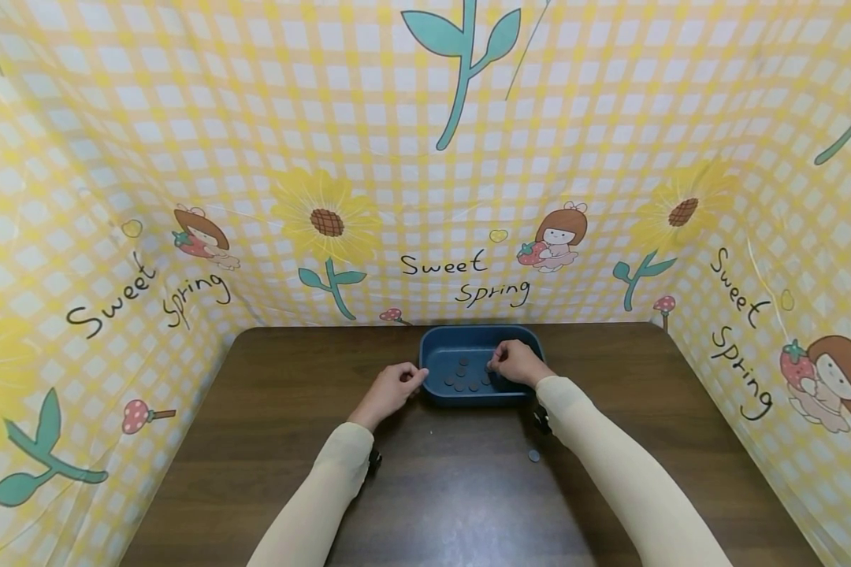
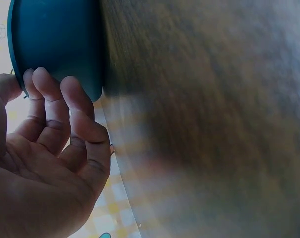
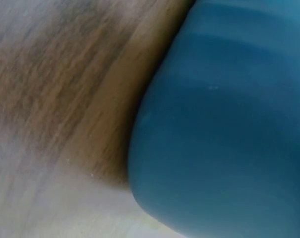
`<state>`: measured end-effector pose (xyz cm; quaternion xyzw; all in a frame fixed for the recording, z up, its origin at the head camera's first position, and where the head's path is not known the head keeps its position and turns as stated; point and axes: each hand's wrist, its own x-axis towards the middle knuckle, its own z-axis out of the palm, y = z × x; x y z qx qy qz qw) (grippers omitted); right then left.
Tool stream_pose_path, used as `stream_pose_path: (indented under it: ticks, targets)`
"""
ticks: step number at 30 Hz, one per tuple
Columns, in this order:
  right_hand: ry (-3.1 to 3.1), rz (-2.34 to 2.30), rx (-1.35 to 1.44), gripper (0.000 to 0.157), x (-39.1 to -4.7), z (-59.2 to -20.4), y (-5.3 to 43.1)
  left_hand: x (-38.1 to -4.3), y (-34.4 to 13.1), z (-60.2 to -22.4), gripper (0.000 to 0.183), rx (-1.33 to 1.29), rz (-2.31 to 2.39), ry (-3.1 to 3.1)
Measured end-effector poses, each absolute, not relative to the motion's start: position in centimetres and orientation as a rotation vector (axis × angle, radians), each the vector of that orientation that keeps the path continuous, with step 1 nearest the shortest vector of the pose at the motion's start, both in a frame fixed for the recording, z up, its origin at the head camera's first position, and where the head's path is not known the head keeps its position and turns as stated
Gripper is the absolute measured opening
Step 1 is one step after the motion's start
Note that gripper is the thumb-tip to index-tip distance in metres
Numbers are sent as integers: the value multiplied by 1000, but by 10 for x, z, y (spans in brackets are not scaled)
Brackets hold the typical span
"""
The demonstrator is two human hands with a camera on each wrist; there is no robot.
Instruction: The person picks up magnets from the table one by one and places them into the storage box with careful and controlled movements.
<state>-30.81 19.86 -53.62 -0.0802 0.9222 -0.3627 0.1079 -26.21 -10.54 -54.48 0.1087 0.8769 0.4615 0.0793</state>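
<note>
A blue rectangular tray [image 1: 436,344] stands at the far edge of the table, with several dark, coin-like discs [image 1: 473,387] on its floor. At its left end my left hand [image 1: 395,387] grips the rim; in the left wrist view the thumb is on one side of the tray wall [image 2: 55,44] and the curled fingers [image 2: 50,94] on the other. My right hand [image 1: 521,364] reaches over the tray's right part, thumb and fingertips pinching a small disc at the fingertips. The right wrist view shows only the tray's outer wall [image 3: 224,129], the hand being hidden.
One loose silvery disc [image 1: 534,456] lies on the brown wooden table [image 1: 440,488], in front of the tray near my right forearm. A yellow checked cloth [image 1: 425,197] with printed flowers hangs behind the table and on both sides.
</note>
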Motion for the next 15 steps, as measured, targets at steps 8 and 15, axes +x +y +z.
stream_pose_path:
  ticks: [8, 15]
  targets:
    - [2718, -1070, -242, 11, -308, -537, 200, -262, -105, -546, 35, 325, 1373, 2634]
    - [2729, -1067, -256, 11, -308, -538, 201, -261, -105, -543, 35, 312, 1379, 2629]
